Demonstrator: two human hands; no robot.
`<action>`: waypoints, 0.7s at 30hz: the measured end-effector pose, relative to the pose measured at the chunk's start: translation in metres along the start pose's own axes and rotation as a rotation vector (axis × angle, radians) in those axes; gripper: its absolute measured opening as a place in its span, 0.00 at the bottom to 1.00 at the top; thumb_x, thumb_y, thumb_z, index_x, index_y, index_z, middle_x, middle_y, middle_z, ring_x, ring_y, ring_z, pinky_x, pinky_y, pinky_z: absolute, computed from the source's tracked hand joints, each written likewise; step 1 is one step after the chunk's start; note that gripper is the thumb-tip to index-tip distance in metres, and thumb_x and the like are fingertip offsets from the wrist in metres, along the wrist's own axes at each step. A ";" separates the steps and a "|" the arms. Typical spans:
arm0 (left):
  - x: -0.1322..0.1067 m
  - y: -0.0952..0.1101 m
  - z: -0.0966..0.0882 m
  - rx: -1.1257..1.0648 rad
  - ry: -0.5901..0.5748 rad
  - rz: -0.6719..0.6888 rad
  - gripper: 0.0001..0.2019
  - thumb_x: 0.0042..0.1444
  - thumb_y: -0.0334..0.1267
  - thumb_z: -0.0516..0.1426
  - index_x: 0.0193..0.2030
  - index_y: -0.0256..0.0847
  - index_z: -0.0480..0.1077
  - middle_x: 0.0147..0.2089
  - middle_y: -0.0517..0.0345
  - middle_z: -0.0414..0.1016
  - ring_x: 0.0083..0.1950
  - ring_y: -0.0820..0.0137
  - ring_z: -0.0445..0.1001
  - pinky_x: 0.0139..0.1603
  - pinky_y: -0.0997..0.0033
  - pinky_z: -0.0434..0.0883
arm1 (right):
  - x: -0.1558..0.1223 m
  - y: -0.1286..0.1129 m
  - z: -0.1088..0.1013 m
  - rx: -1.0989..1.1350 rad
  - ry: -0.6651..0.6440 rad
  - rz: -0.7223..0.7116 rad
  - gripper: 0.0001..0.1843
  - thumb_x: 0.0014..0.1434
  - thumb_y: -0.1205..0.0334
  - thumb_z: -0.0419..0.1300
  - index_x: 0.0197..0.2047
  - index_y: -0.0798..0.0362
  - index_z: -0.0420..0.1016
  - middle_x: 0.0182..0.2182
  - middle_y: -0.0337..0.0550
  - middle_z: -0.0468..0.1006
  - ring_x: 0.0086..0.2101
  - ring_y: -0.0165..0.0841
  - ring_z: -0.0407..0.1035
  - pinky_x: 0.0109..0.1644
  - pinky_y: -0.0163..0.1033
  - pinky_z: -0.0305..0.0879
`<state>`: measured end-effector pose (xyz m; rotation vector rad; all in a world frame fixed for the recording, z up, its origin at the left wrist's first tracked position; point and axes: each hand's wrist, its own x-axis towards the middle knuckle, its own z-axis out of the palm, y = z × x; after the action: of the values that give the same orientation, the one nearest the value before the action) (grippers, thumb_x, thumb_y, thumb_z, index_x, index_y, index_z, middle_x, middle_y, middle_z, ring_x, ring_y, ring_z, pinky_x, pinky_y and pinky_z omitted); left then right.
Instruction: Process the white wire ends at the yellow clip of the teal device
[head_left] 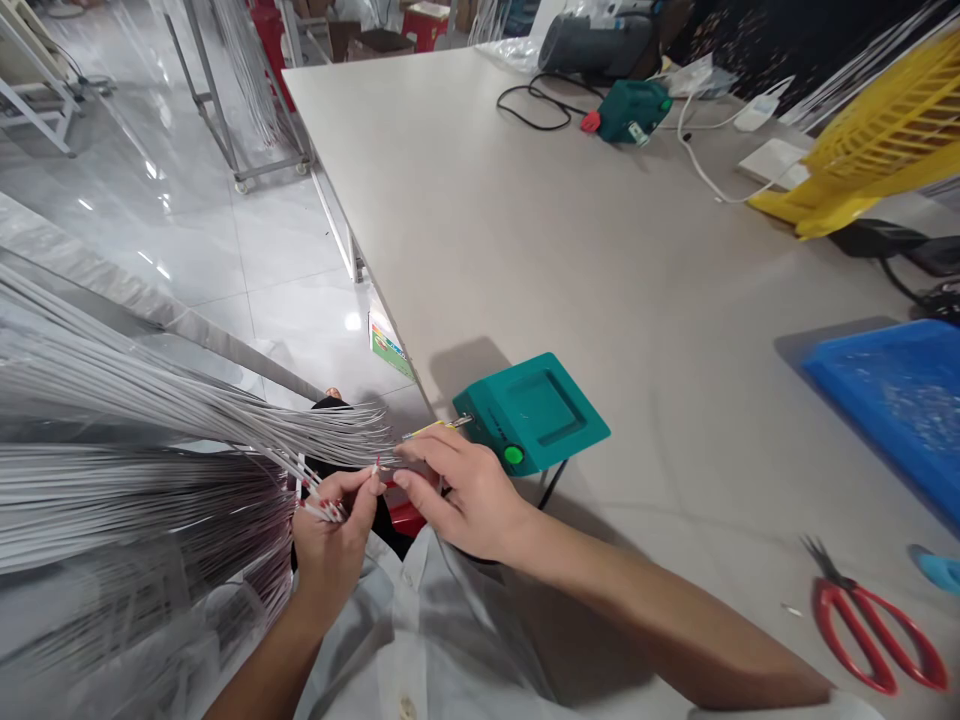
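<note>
My left hand [334,540] is closed round several white cables [324,508] whose ends show red. Between its thumb and forefinger one cable end with a small red tip [377,466] sticks up. Just to the right, my right hand [465,490] reaches toward that tip, thumb and forefinger apart, with nothing visible between them. A large bundle of white cables [225,395] comes in from the left, its loose ends just behind my fingers. Beyond my right hand, a teal device [551,405] with a green button [514,455] and a metal tip sits at the table edge.
Red-handled scissors [851,610] lie on the table [600,250] at the right, near a blue tray [900,390]. A yellow fan [870,150], a second teal device [630,110] and wires are farther back. A metal rack [217,120] stands on the floor.
</note>
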<state>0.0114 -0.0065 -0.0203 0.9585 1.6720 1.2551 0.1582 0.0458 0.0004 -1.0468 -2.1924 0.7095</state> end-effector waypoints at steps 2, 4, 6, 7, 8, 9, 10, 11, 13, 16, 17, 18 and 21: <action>-0.001 -0.001 0.001 0.031 -0.020 0.057 0.04 0.47 0.33 0.59 0.30 0.39 0.76 0.29 0.58 0.78 0.32 0.69 0.73 0.35 0.72 0.69 | -0.001 0.001 0.005 -0.064 0.022 -0.048 0.11 0.58 0.61 0.52 0.40 0.57 0.69 0.35 0.47 0.74 0.33 0.31 0.69 0.34 0.34 0.66; -0.001 -0.003 0.000 0.094 -0.036 0.123 0.04 0.47 0.32 0.59 0.31 0.39 0.76 0.31 0.57 0.78 0.32 0.69 0.73 0.37 0.71 0.69 | -0.001 0.003 0.010 -0.128 -0.008 -0.130 0.10 0.59 0.64 0.50 0.37 0.57 0.70 0.32 0.47 0.74 0.33 0.31 0.69 0.35 0.34 0.66; -0.001 -0.006 -0.002 0.155 -0.082 0.189 0.05 0.48 0.32 0.58 0.32 0.39 0.75 0.32 0.56 0.78 0.33 0.68 0.74 0.37 0.70 0.69 | -0.001 0.005 0.012 -0.163 -0.048 -0.179 0.11 0.59 0.66 0.48 0.34 0.57 0.70 0.29 0.46 0.73 0.33 0.31 0.68 0.34 0.33 0.65; 0.000 -0.007 -0.004 0.178 -0.111 0.222 0.05 0.49 0.32 0.58 0.32 0.39 0.75 0.32 0.56 0.78 0.33 0.68 0.74 0.37 0.70 0.70 | -0.001 0.006 0.012 -0.168 -0.065 -0.180 0.11 0.59 0.66 0.47 0.34 0.57 0.70 0.29 0.46 0.73 0.32 0.31 0.68 0.32 0.33 0.65; 0.000 -0.009 -0.006 0.200 -0.140 0.257 0.05 0.50 0.32 0.57 0.32 0.39 0.75 0.32 0.55 0.78 0.33 0.68 0.74 0.36 0.70 0.70 | -0.001 0.005 0.011 -0.164 -0.081 -0.171 0.11 0.59 0.66 0.47 0.33 0.57 0.70 0.28 0.45 0.72 0.31 0.31 0.67 0.31 0.33 0.64; 0.001 -0.009 -0.008 0.223 -0.165 0.296 0.05 0.50 0.32 0.57 0.33 0.39 0.75 0.32 0.55 0.78 0.33 0.69 0.74 0.36 0.71 0.70 | -0.001 0.005 0.010 -0.150 -0.094 -0.156 0.11 0.59 0.66 0.47 0.33 0.56 0.70 0.28 0.45 0.72 0.30 0.31 0.66 0.29 0.33 0.63; 0.001 -0.010 -0.010 0.246 -0.179 0.337 0.05 0.51 0.31 0.57 0.33 0.39 0.74 0.32 0.55 0.78 0.33 0.69 0.74 0.36 0.71 0.71 | 0.000 0.003 0.008 -0.128 -0.105 -0.132 0.10 0.59 0.66 0.47 0.32 0.56 0.69 0.28 0.45 0.71 0.29 0.30 0.66 0.29 0.33 0.63; 0.002 -0.010 -0.011 0.270 -0.178 0.382 0.06 0.51 0.30 0.56 0.34 0.39 0.74 0.33 0.55 0.78 0.34 0.69 0.74 0.36 0.71 0.71 | 0.000 0.002 0.007 -0.092 -0.111 -0.099 0.10 0.58 0.66 0.47 0.32 0.56 0.69 0.28 0.45 0.70 0.29 0.30 0.65 0.29 0.33 0.63; 0.002 -0.011 -0.013 0.326 -0.147 0.489 0.07 0.51 0.28 0.56 0.36 0.39 0.73 0.34 0.55 0.78 0.35 0.69 0.75 0.38 0.70 0.71 | 0.003 -0.002 0.005 0.047 -0.115 0.010 0.09 0.57 0.67 0.48 0.30 0.55 0.68 0.27 0.43 0.70 0.28 0.29 0.64 0.31 0.34 0.62; 0.003 -0.011 -0.013 0.417 -0.094 0.692 0.11 0.49 0.25 0.57 0.39 0.39 0.72 0.35 0.55 0.78 0.36 0.70 0.75 0.40 0.71 0.71 | 0.007 -0.005 0.004 0.501 -0.211 0.377 0.07 0.54 0.65 0.51 0.25 0.54 0.64 0.19 0.36 0.64 0.21 0.26 0.59 0.25 0.31 0.60; 0.002 -0.011 -0.013 0.437 -0.081 0.752 0.12 0.49 0.24 0.57 0.40 0.39 0.72 0.35 0.55 0.78 0.36 0.70 0.75 0.40 0.72 0.71 | 0.008 -0.005 0.005 0.700 -0.285 0.528 0.07 0.54 0.62 0.51 0.25 0.54 0.63 0.17 0.33 0.62 0.17 0.24 0.56 0.21 0.30 0.57; 0.002 -0.010 -0.013 0.444 -0.072 0.792 0.13 0.49 0.24 0.57 0.40 0.39 0.72 0.35 0.55 0.78 0.36 0.70 0.75 0.40 0.72 0.71 | 0.009 -0.004 0.005 0.886 -0.366 0.662 0.08 0.53 0.60 0.52 0.25 0.53 0.62 0.16 0.32 0.60 0.15 0.23 0.53 0.17 0.30 0.54; 0.000 -0.011 -0.010 0.419 -0.080 0.753 0.11 0.49 0.24 0.57 0.39 0.39 0.72 0.34 0.55 0.78 0.35 0.71 0.75 0.39 0.73 0.71 | 0.007 -0.003 0.003 1.112 -0.526 0.815 0.09 0.52 0.57 0.52 0.26 0.53 0.61 0.15 0.31 0.60 0.13 0.23 0.52 0.15 0.30 0.53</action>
<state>0.0008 -0.0121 -0.0288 1.9956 1.5882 1.3069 0.1514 0.0496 0.0024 -1.1149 -1.1692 2.3976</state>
